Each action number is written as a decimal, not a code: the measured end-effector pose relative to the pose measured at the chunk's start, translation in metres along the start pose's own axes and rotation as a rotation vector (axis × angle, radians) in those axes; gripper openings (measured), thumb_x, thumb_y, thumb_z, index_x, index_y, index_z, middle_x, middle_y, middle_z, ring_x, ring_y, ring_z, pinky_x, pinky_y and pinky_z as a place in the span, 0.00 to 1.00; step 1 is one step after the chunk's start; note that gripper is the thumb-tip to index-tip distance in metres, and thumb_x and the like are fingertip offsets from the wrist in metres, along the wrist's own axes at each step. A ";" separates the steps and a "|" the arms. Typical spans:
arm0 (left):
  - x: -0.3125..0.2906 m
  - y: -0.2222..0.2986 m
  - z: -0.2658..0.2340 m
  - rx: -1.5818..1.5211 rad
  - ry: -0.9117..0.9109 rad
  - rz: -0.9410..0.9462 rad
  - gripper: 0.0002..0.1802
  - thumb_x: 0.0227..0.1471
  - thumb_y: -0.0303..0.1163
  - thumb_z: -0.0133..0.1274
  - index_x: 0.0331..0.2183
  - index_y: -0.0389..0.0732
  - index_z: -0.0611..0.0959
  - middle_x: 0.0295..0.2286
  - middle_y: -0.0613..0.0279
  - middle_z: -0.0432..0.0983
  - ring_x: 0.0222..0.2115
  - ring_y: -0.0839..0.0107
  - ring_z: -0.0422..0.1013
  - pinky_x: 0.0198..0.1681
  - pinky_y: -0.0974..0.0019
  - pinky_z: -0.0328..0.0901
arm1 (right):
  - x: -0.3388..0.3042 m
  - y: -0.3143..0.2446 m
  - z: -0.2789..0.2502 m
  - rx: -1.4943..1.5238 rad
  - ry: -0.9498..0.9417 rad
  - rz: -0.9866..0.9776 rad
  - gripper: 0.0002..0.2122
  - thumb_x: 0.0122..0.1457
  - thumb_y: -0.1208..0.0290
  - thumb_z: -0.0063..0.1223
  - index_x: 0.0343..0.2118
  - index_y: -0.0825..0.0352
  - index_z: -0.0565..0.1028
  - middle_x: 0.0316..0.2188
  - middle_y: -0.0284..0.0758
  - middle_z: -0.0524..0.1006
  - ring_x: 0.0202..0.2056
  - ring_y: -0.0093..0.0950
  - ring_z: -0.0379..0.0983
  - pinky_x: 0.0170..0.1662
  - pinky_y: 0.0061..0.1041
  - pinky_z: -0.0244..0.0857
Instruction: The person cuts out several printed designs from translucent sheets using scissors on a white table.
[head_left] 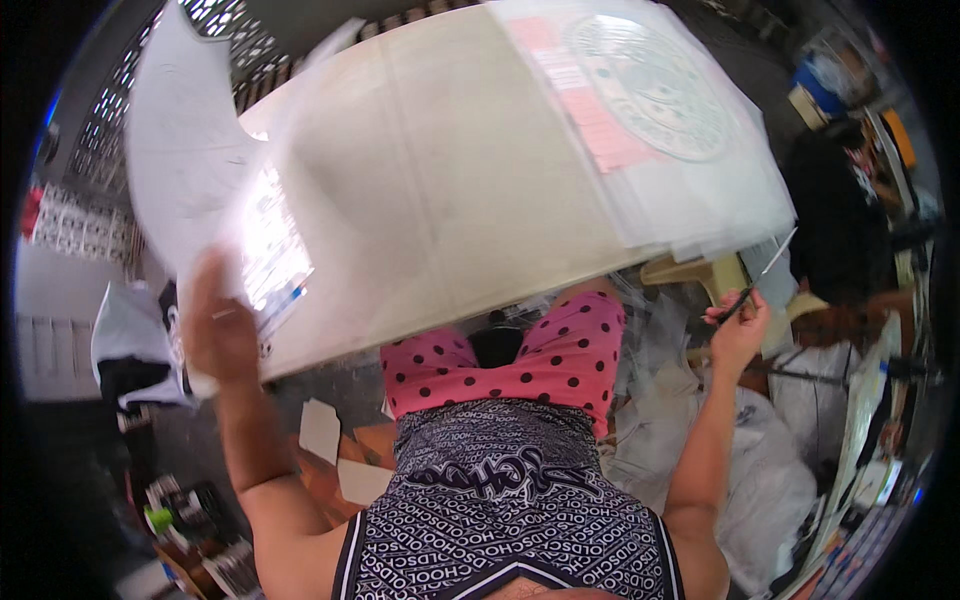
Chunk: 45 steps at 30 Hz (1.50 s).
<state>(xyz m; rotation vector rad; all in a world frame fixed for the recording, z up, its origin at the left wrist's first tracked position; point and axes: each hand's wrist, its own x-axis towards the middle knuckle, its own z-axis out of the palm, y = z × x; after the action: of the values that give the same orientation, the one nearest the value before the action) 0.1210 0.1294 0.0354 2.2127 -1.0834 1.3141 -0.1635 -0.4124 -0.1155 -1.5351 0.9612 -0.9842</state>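
Note:
My right hand (pixel 738 335), just beyond the table's near right corner, is closed around the black handles of a pair of scissors (pixel 777 252). The blades point up and away. Over the left end of the table, my left hand (pixel 218 335) is smeared by motion. A blurred translucent sheet (pixel 285 150) rises from its fingers, and the hand appears to grip the sheet's near edge. Behind it, a white sheet (pixel 185 130) with a curved cut-out edge stands up at the far left. Shiny clear material (pixel 275 240) with a small blue mark lies beside the left hand.
The pale tabletop (pixel 460 170) spans the view before me. At its right lies a stack of clear sheets (pixel 700 190) with a round printed design and pink paper (pixel 600 125). Plastic scraps and bags (pixel 740 450) lie on the floor to the right, cardboard pieces (pixel 360 470) below left.

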 end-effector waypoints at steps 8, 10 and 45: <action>-0.045 0.079 0.083 -0.116 -0.960 -0.140 0.40 0.61 0.55 0.48 0.64 0.40 0.65 0.65 0.50 0.57 0.68 0.47 0.48 0.70 0.41 0.37 | -0.075 -0.075 0.065 0.112 -0.745 0.094 0.16 0.68 0.77 0.44 0.58 0.66 0.65 0.31 0.39 0.76 0.23 0.26 0.75 0.25 0.24 0.71; -0.054 0.078 0.088 -0.179 -0.931 -0.149 0.39 0.60 0.55 0.50 0.64 0.42 0.65 0.66 0.51 0.54 0.69 0.46 0.44 0.70 0.41 0.37 | -0.108 -0.077 0.062 0.118 -0.908 0.296 0.18 0.67 0.77 0.46 0.59 0.64 0.65 0.29 0.38 0.76 0.23 0.26 0.75 0.24 0.24 0.70; -0.048 0.169 0.108 -0.403 -0.554 -0.011 0.17 0.43 0.26 0.63 0.40 0.43 0.86 0.44 0.61 0.81 0.50 0.57 0.75 0.58 0.46 0.67 | -0.210 -0.107 0.086 0.026 -0.979 0.641 0.18 0.66 0.75 0.51 0.58 0.70 0.67 0.27 0.28 0.73 0.22 0.14 0.69 0.24 0.14 0.65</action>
<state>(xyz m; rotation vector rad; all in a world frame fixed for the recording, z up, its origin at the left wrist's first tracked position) 0.0431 -0.0264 -0.0747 2.2960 -1.3698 0.4110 -0.1457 -0.1717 -0.0455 -1.3011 0.6224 0.2286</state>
